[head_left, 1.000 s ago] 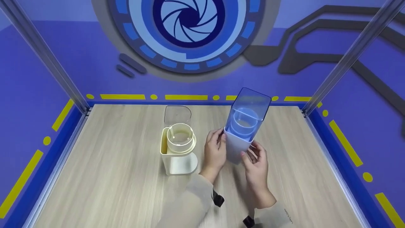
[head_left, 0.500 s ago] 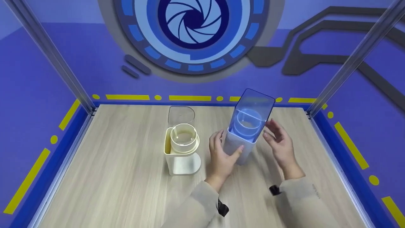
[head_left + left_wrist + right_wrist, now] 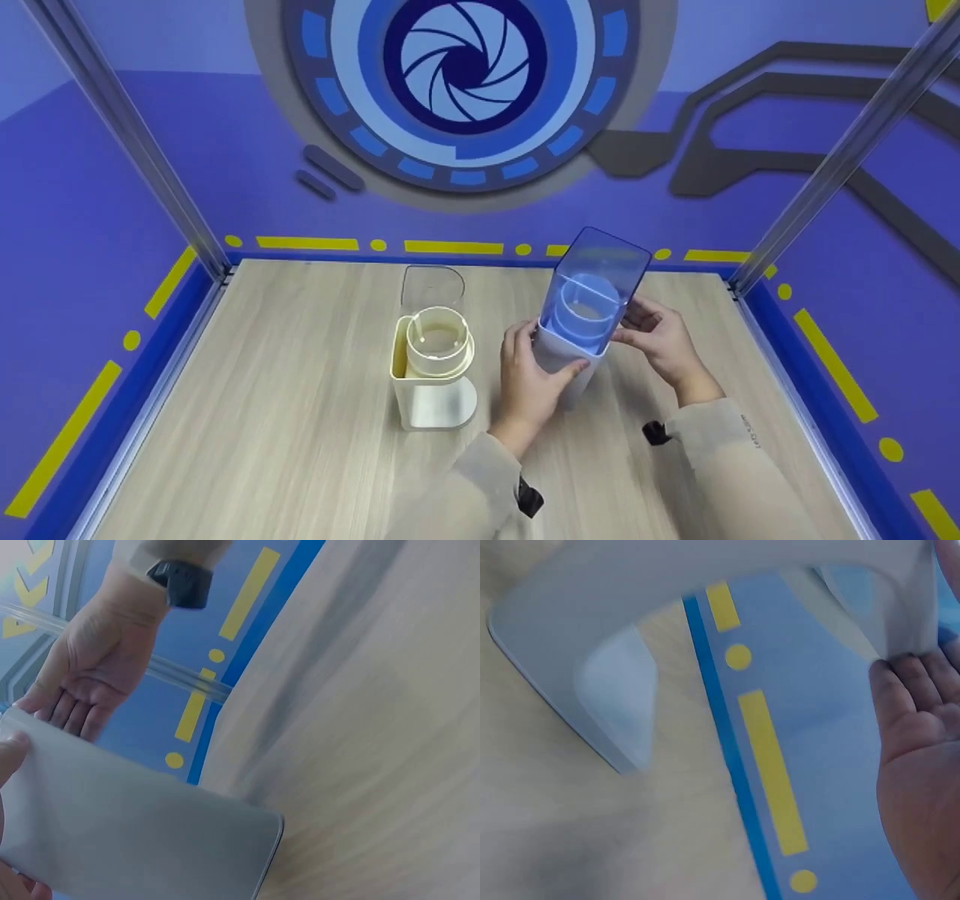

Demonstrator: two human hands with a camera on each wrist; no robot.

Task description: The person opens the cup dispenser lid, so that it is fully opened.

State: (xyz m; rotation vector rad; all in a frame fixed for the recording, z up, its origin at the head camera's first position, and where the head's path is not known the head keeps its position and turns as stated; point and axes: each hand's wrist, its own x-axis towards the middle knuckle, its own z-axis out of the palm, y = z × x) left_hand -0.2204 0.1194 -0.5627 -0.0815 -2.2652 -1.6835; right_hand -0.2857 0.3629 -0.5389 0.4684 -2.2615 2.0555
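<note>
Clear blue plastic over a smooth white base: the tall squarish container point(image 3: 589, 315) stands tilted on the pale wood-grain table point(image 3: 285, 420), held between my two hands.

My left hand point(image 3: 534, 375) wraps its white base, thumb curled across the front; my right hand point(image 3: 660, 341), which hung apart from it half a second ago, now pinches the far side where blue meets white. Inside sits a round ring. Beside it stands a cream container point(image 3: 433, 367) with a rounded foot and clear flap.
</note>
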